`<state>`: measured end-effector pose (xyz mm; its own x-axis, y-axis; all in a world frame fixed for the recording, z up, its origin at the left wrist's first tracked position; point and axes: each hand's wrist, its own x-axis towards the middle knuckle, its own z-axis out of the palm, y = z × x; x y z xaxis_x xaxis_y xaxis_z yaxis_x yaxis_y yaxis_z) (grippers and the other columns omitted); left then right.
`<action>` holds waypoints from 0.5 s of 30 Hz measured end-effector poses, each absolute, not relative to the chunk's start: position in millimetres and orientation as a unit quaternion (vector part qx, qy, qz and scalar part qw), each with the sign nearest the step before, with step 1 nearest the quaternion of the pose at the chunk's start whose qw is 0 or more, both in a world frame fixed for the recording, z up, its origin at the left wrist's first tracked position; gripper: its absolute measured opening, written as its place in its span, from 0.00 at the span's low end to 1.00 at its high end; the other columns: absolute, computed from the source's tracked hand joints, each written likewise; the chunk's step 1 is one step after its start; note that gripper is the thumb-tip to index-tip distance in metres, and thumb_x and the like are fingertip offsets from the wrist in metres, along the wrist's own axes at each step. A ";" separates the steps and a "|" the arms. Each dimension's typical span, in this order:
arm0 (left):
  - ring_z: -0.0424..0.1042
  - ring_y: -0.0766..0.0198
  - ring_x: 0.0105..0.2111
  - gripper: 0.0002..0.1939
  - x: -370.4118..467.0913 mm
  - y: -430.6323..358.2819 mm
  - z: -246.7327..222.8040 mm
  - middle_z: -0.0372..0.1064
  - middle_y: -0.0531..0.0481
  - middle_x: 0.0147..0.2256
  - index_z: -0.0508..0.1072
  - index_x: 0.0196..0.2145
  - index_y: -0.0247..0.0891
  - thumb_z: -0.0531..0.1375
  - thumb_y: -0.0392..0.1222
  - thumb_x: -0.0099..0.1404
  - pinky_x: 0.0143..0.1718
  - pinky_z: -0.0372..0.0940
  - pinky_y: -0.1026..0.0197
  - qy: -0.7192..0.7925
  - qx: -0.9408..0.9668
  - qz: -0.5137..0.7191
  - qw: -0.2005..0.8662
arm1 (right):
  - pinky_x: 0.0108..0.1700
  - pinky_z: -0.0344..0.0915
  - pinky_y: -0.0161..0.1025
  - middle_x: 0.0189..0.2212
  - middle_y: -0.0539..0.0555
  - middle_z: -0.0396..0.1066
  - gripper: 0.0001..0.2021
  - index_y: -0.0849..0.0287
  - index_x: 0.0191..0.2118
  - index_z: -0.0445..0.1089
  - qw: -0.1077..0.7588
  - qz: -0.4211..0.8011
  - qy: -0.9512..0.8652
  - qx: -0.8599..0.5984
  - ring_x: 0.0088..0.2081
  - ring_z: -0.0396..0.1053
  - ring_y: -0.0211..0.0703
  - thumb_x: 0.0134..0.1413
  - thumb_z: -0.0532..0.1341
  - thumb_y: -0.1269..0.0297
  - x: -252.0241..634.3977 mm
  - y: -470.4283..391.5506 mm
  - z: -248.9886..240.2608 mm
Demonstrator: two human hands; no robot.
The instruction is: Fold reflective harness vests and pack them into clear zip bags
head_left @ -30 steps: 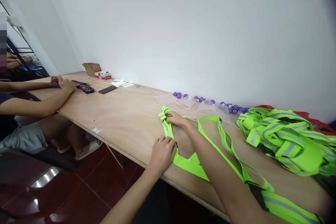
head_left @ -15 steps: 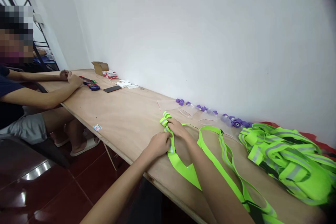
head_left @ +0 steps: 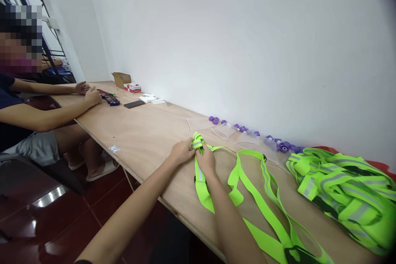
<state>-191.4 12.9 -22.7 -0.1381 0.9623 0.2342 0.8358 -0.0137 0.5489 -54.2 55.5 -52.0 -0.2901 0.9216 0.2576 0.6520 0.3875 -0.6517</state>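
Observation:
Both my hands are closed on the gathered end of a neon-yellow reflective strap (head_left: 200, 175) with a grey stripe. My left hand (head_left: 182, 151) grips the folded loops from the left side. Close against it, my right hand (head_left: 206, 160) pinches the same bundle from below and the right. The rest of the strap harness (head_left: 262, 198) trails loosely over the table to my right, with a dark buckle near the wall side and a black patch at the bottom edge. My right forearm hides part of it.
A heap of similar neon straps (head_left: 349, 189) lies at the right on red cloth. Purple rolls (head_left: 284, 147) and clear plastic bags (head_left: 225, 130) line the wall. Farther left are a phone (head_left: 134, 104), a small cardboard box (head_left: 121, 79) and a co-worker's hands (head_left: 92, 95) by a dark patterned bundle.
My left hand has moved up to the folded loops, and my right hand has shifted lower beside it. The strap below them has swung slightly left. The co-worker's hands have moved apart.

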 end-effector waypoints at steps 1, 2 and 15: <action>0.75 0.51 0.35 0.21 -191.0 15.4 -22.4 0.75 0.48 0.30 0.69 0.53 0.43 0.59 0.43 0.61 0.34 0.61 0.60 0.693 0.649 0.296 0.104 | 0.49 0.65 0.46 0.45 0.63 0.75 0.21 0.58 0.56 0.68 0.316 0.220 -0.769 -0.510 0.48 0.71 0.56 0.60 0.53 0.63 -54.1 56.0 -53.4; 0.75 0.51 0.35 0.20 -190.8 17.6 -22.0 0.75 0.49 0.29 0.69 0.52 0.44 0.59 0.42 0.61 0.35 0.61 0.60 0.693 0.648 0.299 0.101 | 0.49 0.65 0.46 0.46 0.63 0.75 0.21 0.58 0.58 0.67 0.322 0.224 -0.766 -0.509 0.48 0.71 0.55 0.60 0.53 0.63 -54.3 56.6 -54.6; 0.74 0.59 0.35 0.15 -204.9 37.6 -35.8 0.76 0.46 0.34 0.72 0.38 0.36 0.56 0.52 0.68 0.36 0.64 0.61 0.655 0.553 0.483 0.177 | 0.47 0.67 0.42 0.39 0.54 0.75 0.13 0.57 0.41 0.70 0.387 0.355 -0.743 -0.415 0.43 0.71 0.51 0.56 0.53 0.58 -54.1 61.2 -58.3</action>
